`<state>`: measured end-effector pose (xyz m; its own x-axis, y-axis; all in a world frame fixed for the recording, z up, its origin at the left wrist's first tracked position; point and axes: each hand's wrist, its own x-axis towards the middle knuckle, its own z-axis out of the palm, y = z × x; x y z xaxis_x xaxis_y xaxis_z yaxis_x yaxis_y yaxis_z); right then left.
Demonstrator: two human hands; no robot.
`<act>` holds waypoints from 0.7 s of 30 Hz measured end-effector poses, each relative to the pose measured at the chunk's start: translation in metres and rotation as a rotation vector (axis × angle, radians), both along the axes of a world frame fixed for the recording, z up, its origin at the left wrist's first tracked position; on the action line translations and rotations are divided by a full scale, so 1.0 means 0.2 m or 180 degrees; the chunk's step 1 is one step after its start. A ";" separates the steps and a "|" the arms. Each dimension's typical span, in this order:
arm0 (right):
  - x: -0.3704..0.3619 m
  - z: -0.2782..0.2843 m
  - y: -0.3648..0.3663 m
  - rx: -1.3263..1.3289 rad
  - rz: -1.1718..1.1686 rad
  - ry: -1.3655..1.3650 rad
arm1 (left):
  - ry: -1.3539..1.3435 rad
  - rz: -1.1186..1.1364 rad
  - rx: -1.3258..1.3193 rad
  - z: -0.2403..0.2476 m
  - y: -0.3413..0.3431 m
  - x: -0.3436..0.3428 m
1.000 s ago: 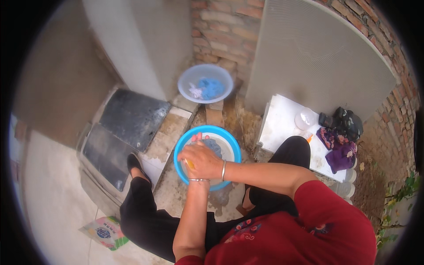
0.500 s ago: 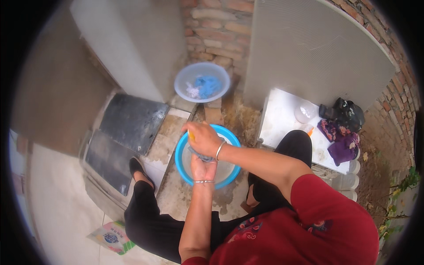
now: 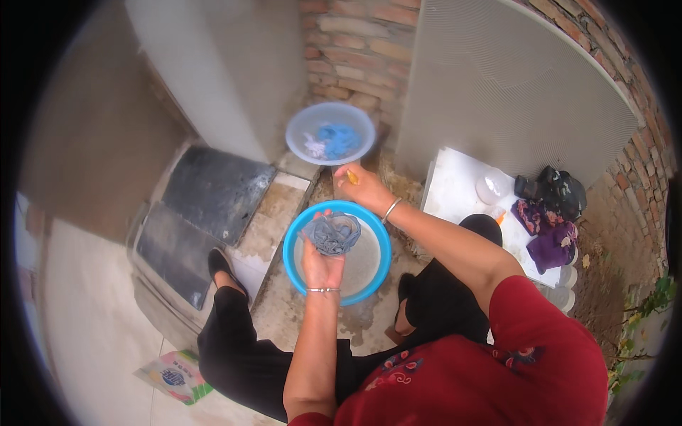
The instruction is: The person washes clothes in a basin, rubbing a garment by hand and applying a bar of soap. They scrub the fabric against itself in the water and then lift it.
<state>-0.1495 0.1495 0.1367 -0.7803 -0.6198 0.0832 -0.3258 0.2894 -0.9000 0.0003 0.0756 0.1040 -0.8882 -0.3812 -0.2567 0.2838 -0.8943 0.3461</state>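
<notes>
My left hand is palm up over the blue-rimmed basin, holding a bunched grey cloth. Cloudy, pale water shows inside that basin. Past its far rim, my right hand is closed round a small yellow soap bar, mostly hidden by the fingers. Just beyond that hand stands a pale translucent basin, with a blue cloth and a white cloth in it.
On the right, a white board bears a clear bowl, dark bags and a purple cloth. Dark slabs lie at the left. A colourful plastic packet rests by my left leg. A brick wall stands behind.
My right hand has lifted off the cloth and moved away, up and to the right, with the soap. The grey cloth now lies uncovered in my left hand.
</notes>
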 end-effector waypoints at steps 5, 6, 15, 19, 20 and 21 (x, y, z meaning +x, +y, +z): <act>0.21 0.09 0.08 0.0454 0.1119 0.0262 | -0.0138 0.0041 -0.0315 0.01 0.00 -0.01; 0.24 0.11 0.09 0.0715 0.1175 0.0604 | -0.0273 0.0052 -0.0405 0.01 0.00 -0.01; 0.14 0.16 0.09 -0.1202 0.0050 -0.1609 | -0.0455 0.0205 -0.0466 -0.16 -0.07 0.01; 0.19 0.26 0.05 -0.1588 -0.0033 -0.1986 | -0.0873 0.0285 -0.0138 -0.20 -0.04 0.01; 0.22 0.30 0.04 -0.1624 -0.0008 -0.2028 | -0.0932 0.0347 -0.0023 -0.23 -0.04 0.02; 0.25 0.33 0.03 -0.1660 0.0018 -0.2072 | -0.0990 0.0411 0.0092 -0.26 -0.05 0.03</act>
<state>-0.0991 0.1547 0.2030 -0.7686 -0.6308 -0.1061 0.3058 -0.2167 -0.9271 0.0058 0.0657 0.0528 -0.7105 -0.4741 -0.5201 0.2802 -0.8685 0.4089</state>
